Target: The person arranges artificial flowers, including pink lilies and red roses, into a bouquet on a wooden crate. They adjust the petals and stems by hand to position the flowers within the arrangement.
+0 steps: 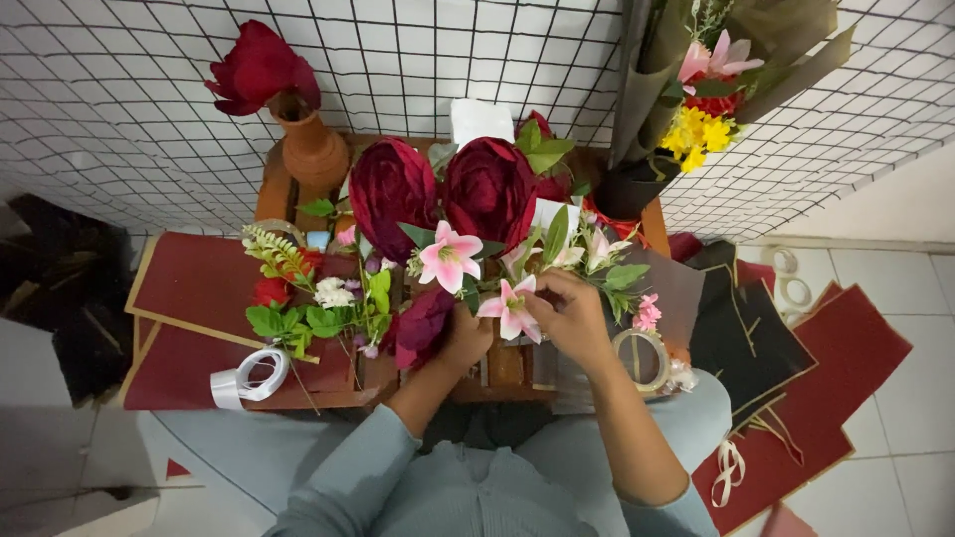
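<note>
A low wooden table (502,368) stands against a white wall with a black grid (129,109), on a pale tiled floor (895,278). Dark red paper sheets (199,278) lie left, with a roll of white ribbon (249,376) on their near edge; black sheets (746,338) lie right.

The left hand (466,338) is closed around the stems of a flower bunch, under a dark red bloom (423,323). The right hand (572,313) curls over from the right, fingertips pinching a pink lily (509,308) at the table's middle. Another pink lily (450,257) and two big red blooms (438,189) stand just behind.

A tape roll (640,358) lies just beside the right wrist. A clay vase (310,149) stands at the back left, a wrapped bouquet (696,109) back right. Open floor shows only at far right.
</note>
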